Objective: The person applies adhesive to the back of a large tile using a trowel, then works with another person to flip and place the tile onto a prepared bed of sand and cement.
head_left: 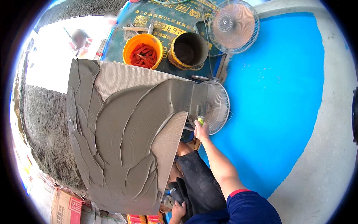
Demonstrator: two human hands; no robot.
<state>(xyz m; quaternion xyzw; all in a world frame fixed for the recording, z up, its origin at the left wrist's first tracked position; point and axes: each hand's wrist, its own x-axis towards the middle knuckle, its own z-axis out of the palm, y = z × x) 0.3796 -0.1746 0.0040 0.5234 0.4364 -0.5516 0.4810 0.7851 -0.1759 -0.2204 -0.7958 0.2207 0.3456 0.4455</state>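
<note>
Here the right hand is clenched around the handle of a flat steel trowel, a small yellow-green bit of the handle showing between the fingers. The trowel's blade stands up from the fist and lies against the upper right corner of a large square grey tile, which is propped tilted in front of the person with its textured back facing the camera. Thick grey mortar, spread in broad curved sweeps, covers most of that face; a bare ribbed strip shows along the top and another down the right side below the trowel. The tile's lower right edge is near the person's bent knee in dark shorts.

The left hand sits low near the bottom edge, resting on the dark cloth by the thigh; it looks loosely curled with nothing in it, though the view there is poor.

Behind the tile stand two buckets side by side. The round orange plastic bucket holds a heap of red wedge-shaped pieces. The yellow-banded bucket caked in grey just to its right has dark grey mix at its bottom. A white electric fan stands beyond them, and a second fan grille lies just behind the trowel on the bright blue floor.
</note>
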